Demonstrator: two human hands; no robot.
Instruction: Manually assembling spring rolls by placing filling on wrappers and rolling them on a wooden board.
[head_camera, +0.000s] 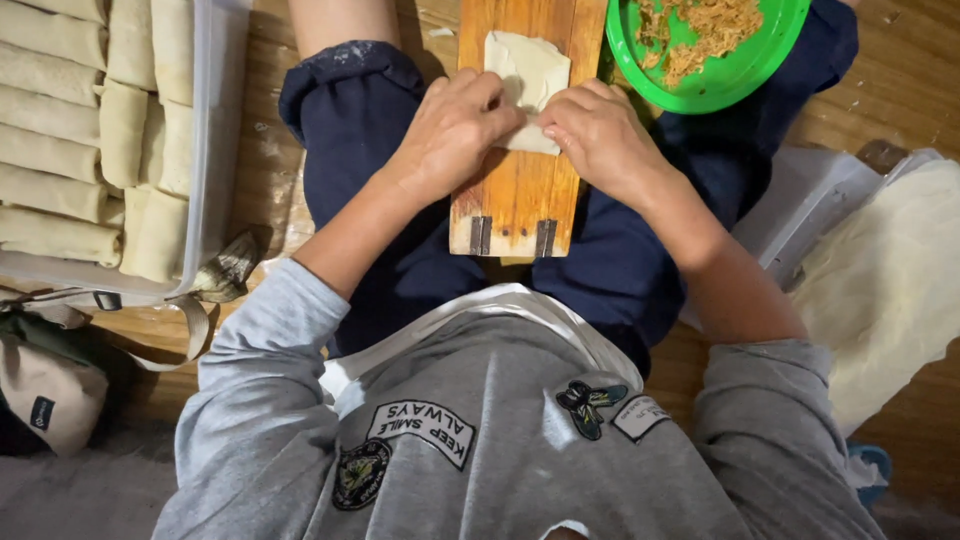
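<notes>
Both hands press together on a pale wrapper (527, 75) lying on the wooden board (520, 200) across the lap: left hand (450, 130) and right hand (600, 135) pinch its near edge. Uneven pressure could tear the thin sheet or spill filling.

I see my left hand (450, 130) and right hand (600, 135) pressing a pale wrapper (527, 75) on a wooden board (520, 200) across my lap, green plate (745, 80) just beside, tray (215, 150) of rolls (60, 160) left.
</notes>
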